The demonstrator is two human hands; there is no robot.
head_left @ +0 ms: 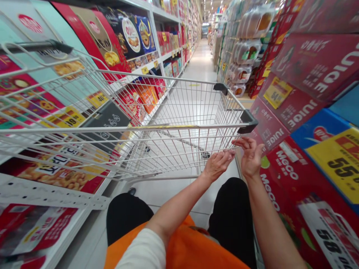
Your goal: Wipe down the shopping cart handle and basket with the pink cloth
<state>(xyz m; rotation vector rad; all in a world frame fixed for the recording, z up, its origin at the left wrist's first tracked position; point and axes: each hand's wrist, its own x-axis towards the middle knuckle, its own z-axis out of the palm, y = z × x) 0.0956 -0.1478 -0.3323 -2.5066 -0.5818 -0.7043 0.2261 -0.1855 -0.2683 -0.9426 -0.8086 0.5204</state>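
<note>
My left hand [220, 164] reaches in front of the cart's side, its fingers loosely bent and pointing right. Close by on the right, my right hand [250, 158] is raised with fingers stretched left and the thumb apart. The fingertips of both hands come near each other, and I see nothing held in either. Behind them stands a wire shopping cart [179, 129], its basket a grey mesh with dark plastic corners. The hands look slightly in front of its wires; whether they touch it I cannot tell.
Shelves with boxed snacks [98, 41] and yellow price tags line the left. Stacked juice cartons [314, 71] and red Meco cartons [283, 175] rise close on the right. Wrapped bottle packs [246, 48] stand farther along the tiled aisle [203, 56]. My bent knees [231, 213] are below.
</note>
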